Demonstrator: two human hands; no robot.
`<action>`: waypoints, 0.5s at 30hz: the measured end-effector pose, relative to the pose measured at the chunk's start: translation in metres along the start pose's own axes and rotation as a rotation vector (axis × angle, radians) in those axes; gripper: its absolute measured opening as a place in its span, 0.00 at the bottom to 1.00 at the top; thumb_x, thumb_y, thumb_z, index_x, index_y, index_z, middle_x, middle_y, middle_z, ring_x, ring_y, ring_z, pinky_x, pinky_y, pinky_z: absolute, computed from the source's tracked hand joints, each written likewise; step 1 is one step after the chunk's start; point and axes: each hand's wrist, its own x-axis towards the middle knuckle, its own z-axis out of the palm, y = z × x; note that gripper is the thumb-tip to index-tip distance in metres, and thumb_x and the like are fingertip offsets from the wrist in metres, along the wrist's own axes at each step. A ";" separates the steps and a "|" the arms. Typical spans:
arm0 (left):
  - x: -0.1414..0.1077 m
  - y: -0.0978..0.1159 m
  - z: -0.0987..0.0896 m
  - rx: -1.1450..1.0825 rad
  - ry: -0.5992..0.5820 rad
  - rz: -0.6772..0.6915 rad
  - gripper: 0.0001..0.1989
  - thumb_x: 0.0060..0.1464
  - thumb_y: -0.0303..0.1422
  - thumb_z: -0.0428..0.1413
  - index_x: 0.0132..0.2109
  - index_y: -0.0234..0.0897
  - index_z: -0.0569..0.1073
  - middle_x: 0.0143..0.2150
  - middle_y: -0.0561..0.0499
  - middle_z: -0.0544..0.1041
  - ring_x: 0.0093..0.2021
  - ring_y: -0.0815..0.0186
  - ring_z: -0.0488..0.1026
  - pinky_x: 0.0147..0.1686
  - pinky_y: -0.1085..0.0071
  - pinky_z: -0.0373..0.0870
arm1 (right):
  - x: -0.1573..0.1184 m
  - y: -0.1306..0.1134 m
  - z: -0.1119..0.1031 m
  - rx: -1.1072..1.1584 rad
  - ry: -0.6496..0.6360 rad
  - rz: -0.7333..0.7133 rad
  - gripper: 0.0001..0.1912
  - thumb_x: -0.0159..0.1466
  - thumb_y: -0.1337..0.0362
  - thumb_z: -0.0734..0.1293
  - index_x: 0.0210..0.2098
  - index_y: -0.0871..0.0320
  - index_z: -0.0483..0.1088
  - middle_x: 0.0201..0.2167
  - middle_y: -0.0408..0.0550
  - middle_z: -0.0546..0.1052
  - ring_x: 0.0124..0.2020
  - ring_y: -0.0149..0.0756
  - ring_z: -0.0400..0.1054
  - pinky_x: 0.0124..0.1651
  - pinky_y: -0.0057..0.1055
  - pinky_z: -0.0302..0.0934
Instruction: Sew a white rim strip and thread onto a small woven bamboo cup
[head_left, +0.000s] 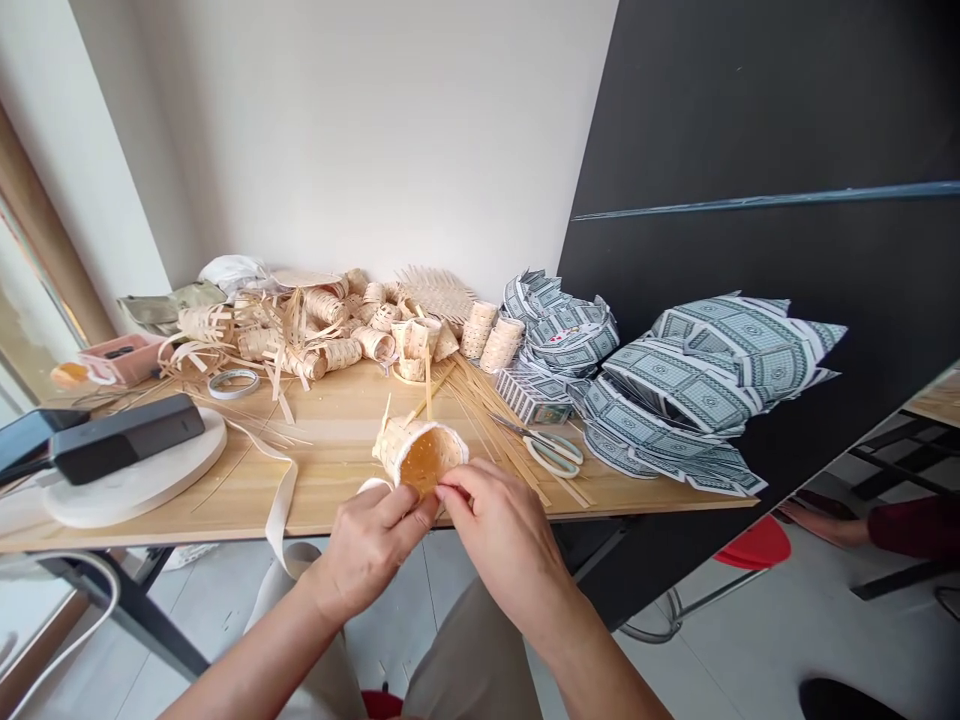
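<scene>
You hold a small woven cup [391, 446] just above the near edge of the worktop [330, 440], with its mouth tilted up toward you and an amber-coloured inside whose material is hard to tell. The fingers [457, 480] of your right hand [510, 540] are closed on its near rim, and your left hand [367, 552] grips it from the left, so neither hand is released. The cup's wall looks woven all the way round, while pale splints [429, 385] stand loose just beyond it, and a long white strip [279, 500] hangs over the worktop's edge to the left. Farther off, a heap of woven tubes [330, 342] and offcuts lies at the far left, with loose thin splints [495, 425] and scissors [551, 450] to the right of your hands. Folded grey-green printed paper forms [720, 375] are stacked at the far right, and a white round board [135, 470] sits near left.
</scene>
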 end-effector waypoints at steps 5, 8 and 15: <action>-0.002 0.003 -0.004 -0.019 -0.040 0.041 0.10 0.58 0.25 0.45 0.41 0.35 0.71 0.28 0.53 0.71 0.23 0.71 0.61 0.22 0.75 0.58 | 0.000 0.001 0.000 0.127 0.014 -0.020 0.11 0.56 0.74 0.59 0.20 0.58 0.62 0.21 0.41 0.67 0.23 0.28 0.61 0.25 0.26 0.51; -0.001 0.003 -0.006 -0.092 -0.076 0.041 0.12 0.58 0.24 0.44 0.40 0.35 0.72 0.26 0.53 0.70 0.23 0.71 0.62 0.21 0.75 0.58 | 0.003 0.001 -0.010 0.409 0.253 0.037 0.09 0.59 0.69 0.60 0.23 0.58 0.62 0.23 0.41 0.67 0.25 0.28 0.62 0.27 0.26 0.54; 0.022 -0.011 -0.023 -0.759 -0.150 -0.344 0.08 0.55 0.30 0.51 0.34 0.36 0.75 0.28 0.50 0.74 0.29 0.70 0.71 0.27 0.77 0.65 | 0.021 0.010 -0.039 1.227 0.033 0.373 0.15 0.55 0.51 0.64 0.30 0.53 0.55 0.21 0.38 0.66 0.21 0.30 0.66 0.16 0.21 0.46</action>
